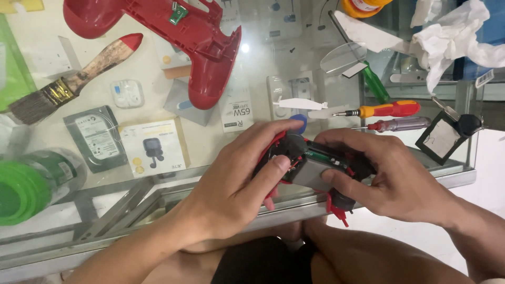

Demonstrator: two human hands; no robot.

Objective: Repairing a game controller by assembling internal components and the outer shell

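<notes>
Both my hands hold an opened red game controller half point(310, 163) with its black and grey inner parts and green circuit board showing, just above the near edge of a glass counter. My left hand point(236, 184) grips its left side, thumb pressed on the inside. My right hand point(379, 176) wraps the right side, fingers over the top. The other red controller shell point(200, 37) lies face down at the back of the glass counter point(158, 184).
A paintbrush point(73, 79) lies at the left, a green round container point(26, 189) at the near left. Screwdrivers point(386, 110) and a clear guitar-pick-shaped tool lie at the right, beside crumpled white tissue point(452, 37). Boxed goods show under the glass.
</notes>
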